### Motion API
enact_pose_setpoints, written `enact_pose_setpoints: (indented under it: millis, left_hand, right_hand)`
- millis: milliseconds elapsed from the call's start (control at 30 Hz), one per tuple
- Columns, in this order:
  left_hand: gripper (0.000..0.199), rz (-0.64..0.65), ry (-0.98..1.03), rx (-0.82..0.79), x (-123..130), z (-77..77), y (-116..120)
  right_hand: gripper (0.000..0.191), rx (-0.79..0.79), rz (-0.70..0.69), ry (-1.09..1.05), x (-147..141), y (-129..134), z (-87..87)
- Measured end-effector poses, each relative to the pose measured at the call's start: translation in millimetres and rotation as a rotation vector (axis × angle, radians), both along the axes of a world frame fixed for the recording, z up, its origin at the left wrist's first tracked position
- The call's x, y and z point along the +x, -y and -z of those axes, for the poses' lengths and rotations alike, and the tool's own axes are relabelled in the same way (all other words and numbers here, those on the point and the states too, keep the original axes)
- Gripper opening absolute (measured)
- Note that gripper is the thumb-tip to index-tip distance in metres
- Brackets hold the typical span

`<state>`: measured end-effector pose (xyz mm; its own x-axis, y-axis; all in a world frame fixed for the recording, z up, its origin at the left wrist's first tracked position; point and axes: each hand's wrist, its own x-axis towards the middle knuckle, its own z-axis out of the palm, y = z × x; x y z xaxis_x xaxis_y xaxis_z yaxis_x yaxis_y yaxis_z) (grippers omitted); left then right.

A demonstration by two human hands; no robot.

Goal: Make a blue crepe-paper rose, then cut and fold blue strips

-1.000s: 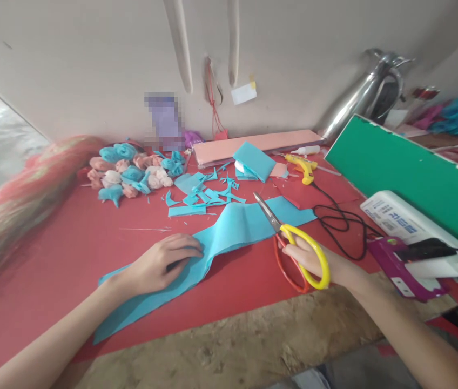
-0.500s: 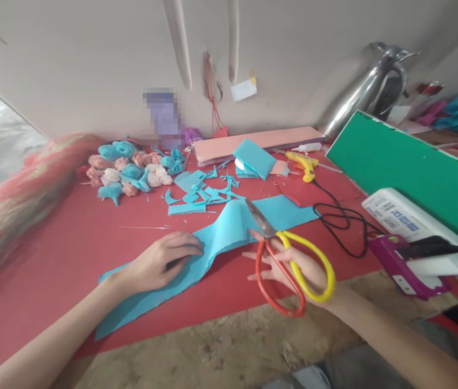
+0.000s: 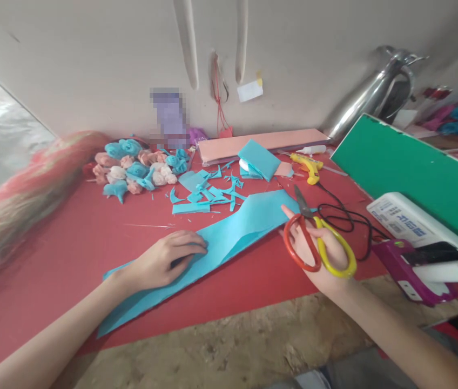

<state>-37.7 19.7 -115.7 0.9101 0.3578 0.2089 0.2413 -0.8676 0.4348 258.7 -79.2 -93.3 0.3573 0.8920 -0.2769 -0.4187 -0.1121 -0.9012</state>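
Observation:
A long strip of blue crepe paper [image 3: 229,232] lies slantwise across the red table covering, with a raised fold toward its right part. My left hand [image 3: 172,256] rests on the middle of the strip, palm down, fingers lying on the paper and thumb apart. At the strip's right end my right hand [image 3: 332,246] holds scissors [image 3: 304,205] with one red and one yellow handle. Their blades point up and away and look closed together. The right forefinger reaches to the paper's edge; whether other fingers grip the paper is hidden behind the handles.
Blue paper scraps [image 3: 213,194] lie behind the strip, and crepe paper flowers [image 3: 135,170] are heaped at back left. A yellow glue gun [image 3: 309,167] trails a black cable. To the right are a green board [image 3: 411,189], a purple power strip [image 3: 407,270] and a metal jug [image 3: 366,97].
My right hand has moved right and slightly away with the scissors. The tall hump in the blue paper has flattened and shifted right. My left hand has stayed on the paper.

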Motion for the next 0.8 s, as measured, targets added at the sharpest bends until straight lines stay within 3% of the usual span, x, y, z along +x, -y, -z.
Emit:
enact_pose_setpoints:
  millis: [167, 400, 567, 667, 800]
  left_hand:
    - [0.032, 0.002, -0.007, 0.003, -0.4, 1.0, -0.5]
    - [0.033, -0.003, -0.023, 0.019, -1.6, 1.5, -0.5]
    - [0.031, -0.009, -0.004, -0.002, 0.4, 0.1, -1.3]
    - [0.032, -0.017, -0.050, 0.030, 0.6, -2.6, -0.7]
    - [0.038, -0.020, -0.116, 0.091, 1.2, -4.3, 0.4]
  right_hand:
    - [0.017, 0.041, 0.071, 0.015, 10.5, -4.3, 0.1]
    - [0.023, 0.171, -0.225, 0.107, -8.4, 4.9, -4.7]
    - [0.023, 0.253, -0.354, 0.482, 8.1, 5.0, -7.3]
    - [0.026, 0.269, -0.277, 0.721, 23.1, 1.1, -12.5]
    - [0.020, 0.177, -0.033, 0.900, 45.8, -9.2, -11.5]
